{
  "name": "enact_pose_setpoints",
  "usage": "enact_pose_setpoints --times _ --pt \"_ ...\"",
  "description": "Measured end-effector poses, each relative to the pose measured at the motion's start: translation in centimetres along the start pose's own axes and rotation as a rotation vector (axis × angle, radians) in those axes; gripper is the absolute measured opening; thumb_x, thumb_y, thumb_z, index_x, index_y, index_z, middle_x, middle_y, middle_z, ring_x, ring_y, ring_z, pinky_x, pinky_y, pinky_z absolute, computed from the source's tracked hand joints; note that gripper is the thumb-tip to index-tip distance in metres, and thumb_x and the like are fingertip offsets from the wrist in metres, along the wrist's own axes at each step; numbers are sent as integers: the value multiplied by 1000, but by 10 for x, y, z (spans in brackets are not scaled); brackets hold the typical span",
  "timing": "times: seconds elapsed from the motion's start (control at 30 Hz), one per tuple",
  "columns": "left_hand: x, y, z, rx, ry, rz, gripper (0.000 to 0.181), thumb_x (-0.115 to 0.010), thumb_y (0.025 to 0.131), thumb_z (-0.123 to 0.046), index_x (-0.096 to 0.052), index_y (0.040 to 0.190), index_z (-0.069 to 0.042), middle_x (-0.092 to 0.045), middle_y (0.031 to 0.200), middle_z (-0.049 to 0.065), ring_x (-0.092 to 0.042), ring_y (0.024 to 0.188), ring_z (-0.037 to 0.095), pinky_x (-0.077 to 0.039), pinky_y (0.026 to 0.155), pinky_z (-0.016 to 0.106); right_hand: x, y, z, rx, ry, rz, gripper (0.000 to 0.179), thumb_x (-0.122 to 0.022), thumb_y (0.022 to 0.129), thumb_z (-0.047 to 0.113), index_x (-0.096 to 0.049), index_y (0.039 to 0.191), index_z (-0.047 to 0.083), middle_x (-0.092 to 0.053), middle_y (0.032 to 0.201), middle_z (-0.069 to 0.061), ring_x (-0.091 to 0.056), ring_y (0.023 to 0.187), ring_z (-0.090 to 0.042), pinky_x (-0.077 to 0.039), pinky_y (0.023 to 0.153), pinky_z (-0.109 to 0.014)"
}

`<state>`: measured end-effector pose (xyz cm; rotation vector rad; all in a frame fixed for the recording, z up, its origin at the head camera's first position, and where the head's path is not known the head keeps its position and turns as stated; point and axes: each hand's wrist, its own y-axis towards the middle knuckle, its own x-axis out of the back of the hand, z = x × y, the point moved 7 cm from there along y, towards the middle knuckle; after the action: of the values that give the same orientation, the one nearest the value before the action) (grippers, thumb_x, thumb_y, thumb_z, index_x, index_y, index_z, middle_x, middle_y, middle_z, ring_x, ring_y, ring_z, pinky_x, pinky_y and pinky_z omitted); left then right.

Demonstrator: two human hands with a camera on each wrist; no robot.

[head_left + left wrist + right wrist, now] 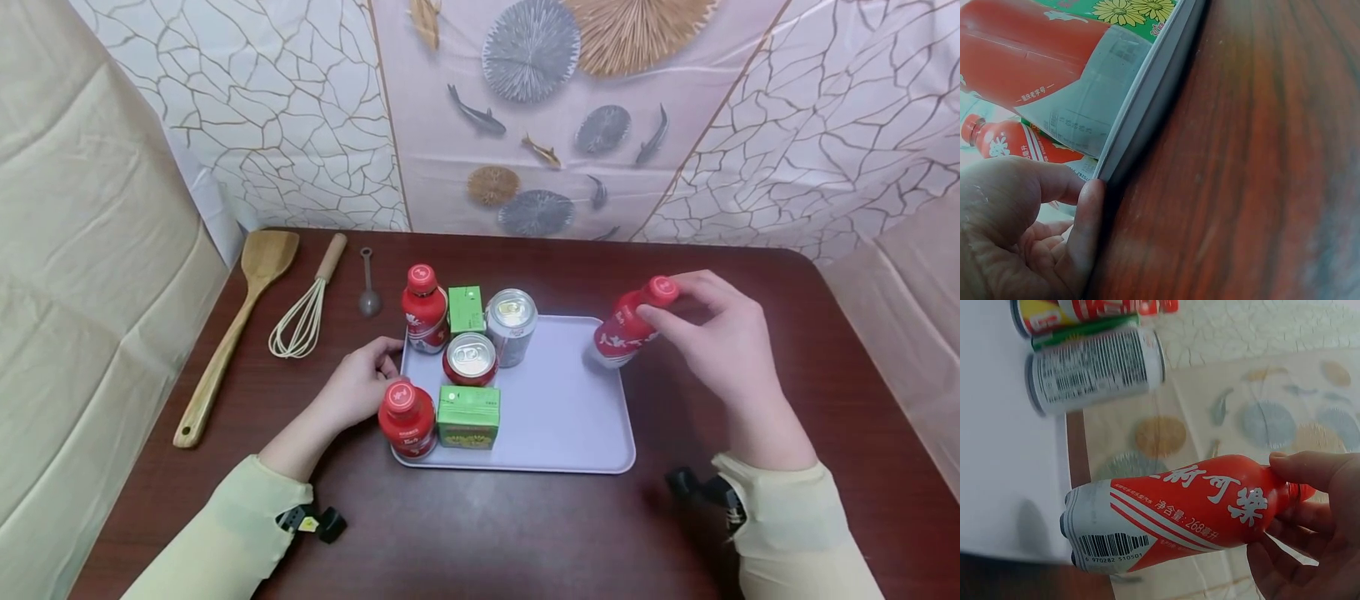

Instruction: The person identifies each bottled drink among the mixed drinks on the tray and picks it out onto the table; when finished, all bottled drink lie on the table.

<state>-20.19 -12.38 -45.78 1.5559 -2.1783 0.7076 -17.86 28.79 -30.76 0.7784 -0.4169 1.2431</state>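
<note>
My right hand (723, 337) grips a red bottle (626, 327) round its neck. The bottle leans, its white base over the right rim of the pale tray (562, 408); a barcode shows on it in the right wrist view. At the tray's left rim, my left hand (1041, 225) pinches the edge between thumb and finger. Two more red bottles stand along that side, one at the back (426, 312) and one in front (407, 425). Beside them are a silver can (512, 329), a shorter red can with a silver top (470, 358), and two green cartons, one behind (467, 308) and one in front (469, 421).
Left of the tray on the dark wooden table (480, 533) lie a wooden spatula (232, 333), a whisk (307, 308) and a small grey measuring spoon (367, 287). A patterned cloth (300, 108) hangs behind the table's back edge.
</note>
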Motion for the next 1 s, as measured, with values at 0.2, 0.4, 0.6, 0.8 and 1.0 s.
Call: enact_pose_setpoints --times 0.2,0.4,0.6,0.8,1.0 --pt "1 0 1 -6 -3 -3 52 -70 88 -12 -57 136 0 -64 80 8 -57 69 21 -49 65 33 11 7 -16 -59 -17 -44 37 -82 88 36 -76 118 15 -65 100 24 -62 87 4 -47 70 -8" --pt "0 0 1 -8 -9 -2 52 -70 88 -12 -57 136 1 -63 80 8 -57 69 21 -49 65 33 13 10 -30 -100 -50 -53 41 -80 88 41 -76 121 16 -65 101 22 -61 89 3 -46 68 -9" --pt "-1 1 3 0 -12 5 52 -70 89 -13 -57 137 0 -64 81 8 -58 69 22 -50 65 34 12 12 -38 -131 -80 -33 44 -78 90 44 -74 124 16 -67 106 12 -60 92 -1 -46 68 -9" --pt "0 1 3 1 -7 3 51 -71 90 -14 -57 137 0 -64 81 8 -58 70 21 -50 65 33 7 15 -51 -158 -87 9 50 -76 91 47 -72 129 14 -68 117 -4 -59 95 -6 -47 67 -7" --pt "0 1 3 -12 -12 -3 50 -70 89 -13 -57 136 0 -63 80 8 -57 69 21 -50 65 34 6 18 -60 -146 -102 39 51 -73 93 47 -70 130 13 -68 119 -9 -57 100 -11 -46 70 -12"
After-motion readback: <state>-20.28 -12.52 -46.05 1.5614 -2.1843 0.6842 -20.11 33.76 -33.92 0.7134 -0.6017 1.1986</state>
